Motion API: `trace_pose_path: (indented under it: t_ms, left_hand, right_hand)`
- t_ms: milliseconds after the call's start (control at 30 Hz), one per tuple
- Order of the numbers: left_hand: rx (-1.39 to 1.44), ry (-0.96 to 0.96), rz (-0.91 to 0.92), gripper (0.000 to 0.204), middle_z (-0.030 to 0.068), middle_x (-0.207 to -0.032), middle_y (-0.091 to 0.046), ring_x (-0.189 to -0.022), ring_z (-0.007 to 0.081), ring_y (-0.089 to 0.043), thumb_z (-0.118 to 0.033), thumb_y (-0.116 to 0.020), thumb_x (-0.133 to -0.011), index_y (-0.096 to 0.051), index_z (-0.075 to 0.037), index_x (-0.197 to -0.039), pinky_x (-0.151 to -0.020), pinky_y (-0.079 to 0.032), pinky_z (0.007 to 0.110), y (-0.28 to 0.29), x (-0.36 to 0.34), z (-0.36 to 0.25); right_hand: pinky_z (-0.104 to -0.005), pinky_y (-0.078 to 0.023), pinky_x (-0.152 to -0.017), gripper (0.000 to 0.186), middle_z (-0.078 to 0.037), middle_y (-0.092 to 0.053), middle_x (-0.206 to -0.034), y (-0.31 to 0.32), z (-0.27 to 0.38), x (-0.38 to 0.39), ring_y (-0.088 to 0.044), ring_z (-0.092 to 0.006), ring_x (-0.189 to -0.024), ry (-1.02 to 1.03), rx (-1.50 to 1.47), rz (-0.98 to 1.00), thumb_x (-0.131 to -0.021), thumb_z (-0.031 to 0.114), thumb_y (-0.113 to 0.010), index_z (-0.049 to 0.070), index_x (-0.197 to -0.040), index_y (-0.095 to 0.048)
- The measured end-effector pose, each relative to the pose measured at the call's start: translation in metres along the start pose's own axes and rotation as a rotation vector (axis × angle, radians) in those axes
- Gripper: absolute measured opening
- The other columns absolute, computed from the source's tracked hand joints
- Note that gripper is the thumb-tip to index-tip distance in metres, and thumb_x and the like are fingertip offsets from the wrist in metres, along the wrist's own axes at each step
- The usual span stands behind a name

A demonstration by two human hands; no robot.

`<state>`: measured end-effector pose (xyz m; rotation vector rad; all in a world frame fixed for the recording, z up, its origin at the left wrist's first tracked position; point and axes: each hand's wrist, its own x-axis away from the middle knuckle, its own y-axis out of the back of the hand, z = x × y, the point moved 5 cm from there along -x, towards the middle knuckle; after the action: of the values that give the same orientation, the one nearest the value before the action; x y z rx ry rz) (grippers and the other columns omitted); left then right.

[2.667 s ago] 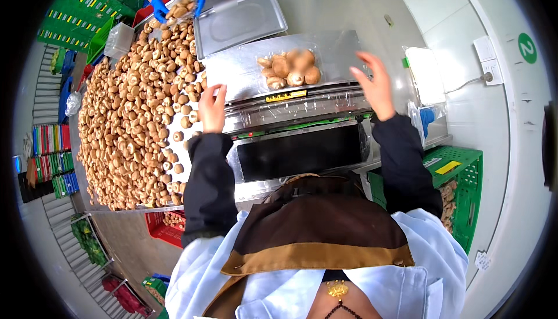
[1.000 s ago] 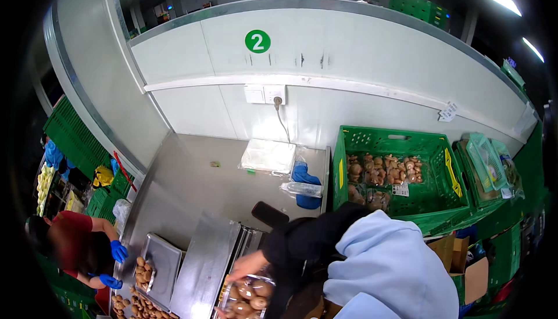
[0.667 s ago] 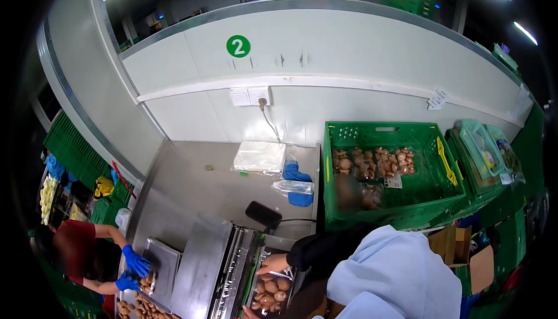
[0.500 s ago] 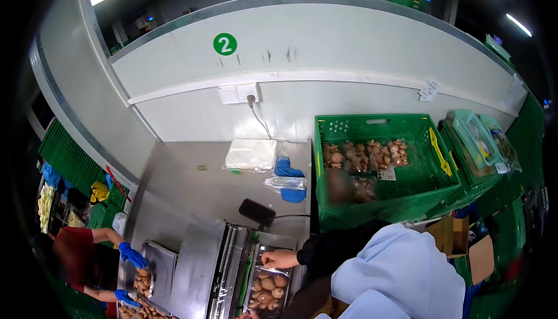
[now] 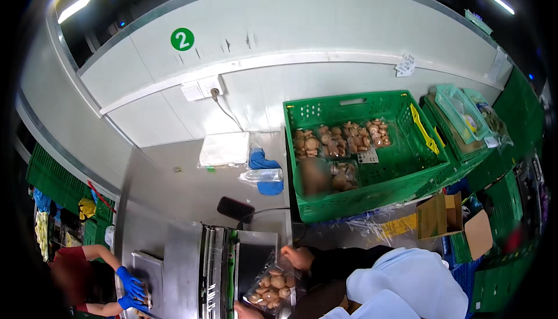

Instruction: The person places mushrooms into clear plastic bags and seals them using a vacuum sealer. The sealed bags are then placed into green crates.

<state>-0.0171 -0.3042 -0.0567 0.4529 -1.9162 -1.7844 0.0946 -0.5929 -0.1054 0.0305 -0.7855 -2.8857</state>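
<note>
A film-wrapped pack of brown mushrooms (image 5: pixel 271 287) tilts between my hands above the dark plate of the wrapping machine (image 5: pixel 254 255). My right hand (image 5: pixel 299 257) has its fingers closed on the pack's upper edge. At the lower edge of the view, my left hand (image 5: pixel 247 312) grips the pack's near left corner; part of that hand is cut off. To the left of the plate lie the machine's metal bars and broad steel cover (image 5: pixel 174 261).
A green crate (image 5: pixel 372 200) at the right holds several mushroom packs. On the steel table rest a black phone (image 5: pixel 235 208), white film sheets (image 5: pixel 224 149) and a clear bottle (image 5: pixel 261 175) over a blue glove. At the left, a co-worker's blue-gloved hands (image 5: pixel 132 290) touch a tray.
The mushroom pack has come up off the machine's plate and is now tilted. My right hand has moved from above the pack to its edge. The view has turned somewhat rightward.
</note>
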Motion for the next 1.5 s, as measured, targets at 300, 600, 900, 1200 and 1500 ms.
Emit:
trace_pose_path:
  t_ms: [300, 600, 900, 1200, 1500]
  left_hand:
    - [1.049, -0.100, 0.209, 0.075, 0.0112, -0.101, -0.063, -0.081, 0.0240, -0.062, -0.028, -0.077, -0.071, -0.038, -0.009, -0.132, -0.071, -0.051, 0.035, -0.003, 0.018, -0.029]
    - [1.268, -0.366, 0.790, 0.056, 0.0089, -0.099, -0.064, -0.085, 0.0203, -0.062, -0.021, -0.073, -0.076, -0.047, -0.005, -0.122, -0.074, -0.051, 0.032, 0.105, 0.058, -0.173]
    - [0.995, -0.926, 1.233, 0.037, 0.0067, -0.098, -0.065, -0.089, 0.0167, -0.062, -0.013, -0.070, -0.080, -0.056, -0.002, -0.112, -0.077, -0.050, 0.029, 0.182, 0.108, -0.376]
    - [0.733, -1.848, 0.173, 0.032, 0.0154, -0.106, -0.064, -0.093, 0.0282, -0.063, -0.005, -0.059, -0.081, -0.060, 0.000, -0.113, -0.081, -0.051, 0.035, 0.175, 0.107, -0.667]
    - [0.085, -2.120, -0.087, 0.059, 0.0109, -0.140, -0.043, -0.134, 0.0308, -0.034, -0.047, -0.057, -0.084, -0.051, -0.011, -0.130, -0.109, -0.025, 0.052, 0.008, 0.188, -0.839]
  right_hand:
    - [-0.0374, -0.050, -0.070, 0.031, -0.011, -0.066, -0.086, -0.043, 0.062, 0.043, -0.064, -0.0262, -0.078, -0.246, -0.879, 0.805, -0.092, 0.029, -0.056, 0.010, -0.117, -0.049]
    - [-0.0348, -0.048, -0.079, 0.042, -0.011, -0.066, -0.095, 0.129, 0.098, 0.026, -0.063, -0.0235, -0.088, -0.265, -0.199, 1.043, -0.094, 0.033, -0.055, 0.007, -0.126, -0.048]
    - [-0.0346, -0.046, -0.087, 0.060, -0.015, -0.055, -0.119, 0.330, 0.198, 0.044, -0.057, -0.0227, -0.107, 0.302, -0.079, 0.613, -0.091, 0.028, -0.062, 0.007, -0.140, -0.036]
    - [-0.0333, -0.049, -0.078, 0.045, -0.010, -0.058, -0.109, 0.620, -0.027, 0.049, -0.059, -0.0220, -0.088, -0.140, -0.118, -0.810, -0.098, 0.020, -0.048, 0.012, -0.141, -0.038]
    - [-0.0498, -0.048, -0.076, 0.047, -0.027, -0.055, -0.113, 0.662, -0.166, -0.002, -0.057, -0.0463, -0.092, -0.526, 0.608, -0.753, -0.093, 0.018, -0.048, 0.014, -0.139, -0.036]
